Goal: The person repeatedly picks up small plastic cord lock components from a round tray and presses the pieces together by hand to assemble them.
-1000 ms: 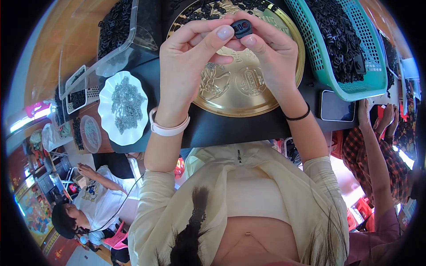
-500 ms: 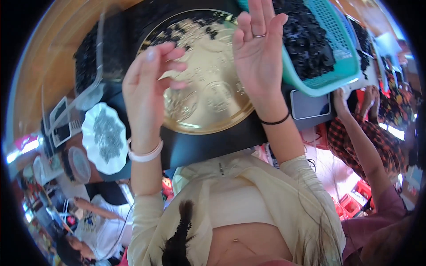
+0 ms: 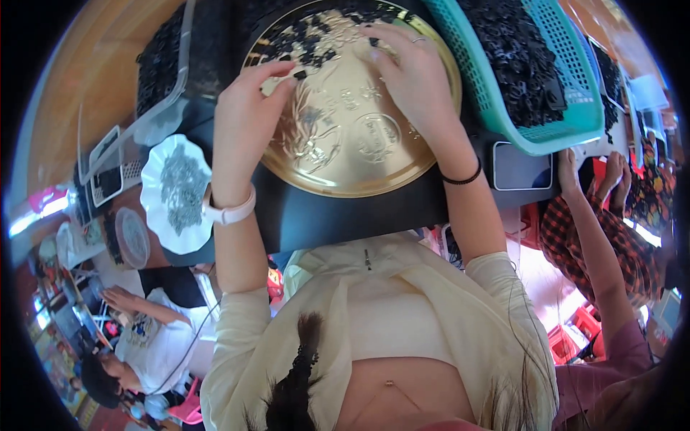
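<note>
A round gold tray [image 3: 323, 183] with embossed patterns lies in front of me on a dark tabletop. Small black pieces [image 3: 310, 47] are scattered over its far part. On the tray's left, my left hand [image 3: 248, 115] has thumb and forefinger closed at a small black piece [image 3: 300, 75]. Over the right side, my right hand [image 3: 420, 82] bends its thumb and forefinger around another small black piece. What exactly these pieces are is too small to tell.
Right of the tray stands a green basket [image 3: 535, 138] heaped with black parts; below it lies a phone [image 3: 522, 165]. Left are a white scalloped dish [image 3: 188, 241] of small grey pieces and a clear bin [image 3: 133, 147] with black parts. Other people sit on both sides.
Both hands were raised above the tray with fingers spread. They have come down onto it, and each now has thumb and forefinger at a small black piece.
</note>
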